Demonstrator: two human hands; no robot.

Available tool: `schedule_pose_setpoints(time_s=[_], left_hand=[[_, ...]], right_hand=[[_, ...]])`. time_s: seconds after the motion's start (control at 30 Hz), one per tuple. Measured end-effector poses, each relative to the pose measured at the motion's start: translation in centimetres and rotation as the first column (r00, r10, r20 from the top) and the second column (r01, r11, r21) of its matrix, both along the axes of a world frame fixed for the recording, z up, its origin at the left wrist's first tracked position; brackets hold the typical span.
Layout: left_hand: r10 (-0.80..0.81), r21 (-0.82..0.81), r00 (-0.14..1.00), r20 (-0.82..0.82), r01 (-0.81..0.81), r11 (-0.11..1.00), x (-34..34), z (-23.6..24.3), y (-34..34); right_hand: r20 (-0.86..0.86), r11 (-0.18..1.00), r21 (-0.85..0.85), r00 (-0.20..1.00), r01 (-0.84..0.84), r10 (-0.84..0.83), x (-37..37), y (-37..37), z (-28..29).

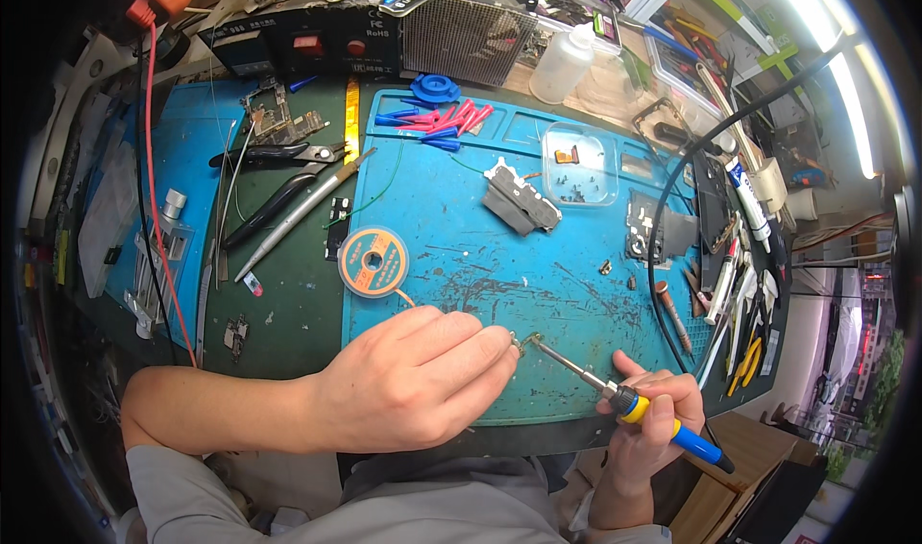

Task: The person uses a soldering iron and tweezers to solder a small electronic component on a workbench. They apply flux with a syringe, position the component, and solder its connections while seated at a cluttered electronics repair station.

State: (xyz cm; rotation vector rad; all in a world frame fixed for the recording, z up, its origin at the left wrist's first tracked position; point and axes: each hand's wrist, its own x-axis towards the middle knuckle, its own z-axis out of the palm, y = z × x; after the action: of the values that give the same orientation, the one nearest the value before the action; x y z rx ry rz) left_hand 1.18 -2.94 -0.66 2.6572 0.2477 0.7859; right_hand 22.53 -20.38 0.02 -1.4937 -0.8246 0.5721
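Observation:
My right hand (658, 414) is wrapped round a soldering iron (631, 405) with a blue and yellow handle and a thin metal shaft. The iron's tip meets a small metal part (526, 341) just beyond the fingertips of my left hand (423, 379). That hand is closed in a pinch at this part, and its palm is hidden. A clear spool with an orange label (375, 262) lies behind my left hand; a thin copper-coloured strand (406, 297) runs from it and disappears behind my knuckles. Under both hands is a scratched blue work mat (451, 227).
Pink and blue cone tips (447, 120) lie at the mat's back edge. Nearby are a grey phone part (520, 199) and a clear tray (579, 165) of tiny screws. Pliers (279, 155) and a silver pen-like tool (298, 216) lie left. A black cable (663, 219) loops on the right.

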Motion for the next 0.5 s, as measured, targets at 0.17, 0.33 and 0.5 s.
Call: schedule_pose_setpoints(time_s=[0.17, 0.33, 0.5], left_hand=[[0.006, 0.006, 1.0, 0.001, -0.006, 1.0, 0.01, -0.01, -0.06], [0.009, 0.005, 1.0, 0.003, -0.009, 1.0, 0.02, -0.05, -0.05], [0.008, 0.008, 1.0, 0.006, -0.008, 1.0, 0.08, -0.06, -0.03]], right_hand=[[0.031, 1.0, -0.004, 1.0, -0.005, 0.005, -0.08, 0.02, -0.07], [0.033, 1.0, -0.006, 0.999, -0.009, 0.009, 0.02, -0.03, -0.11], [0.081, 0.999, -0.032, 0.996, 0.028, -0.026, -0.41, 0.34, -0.02]])
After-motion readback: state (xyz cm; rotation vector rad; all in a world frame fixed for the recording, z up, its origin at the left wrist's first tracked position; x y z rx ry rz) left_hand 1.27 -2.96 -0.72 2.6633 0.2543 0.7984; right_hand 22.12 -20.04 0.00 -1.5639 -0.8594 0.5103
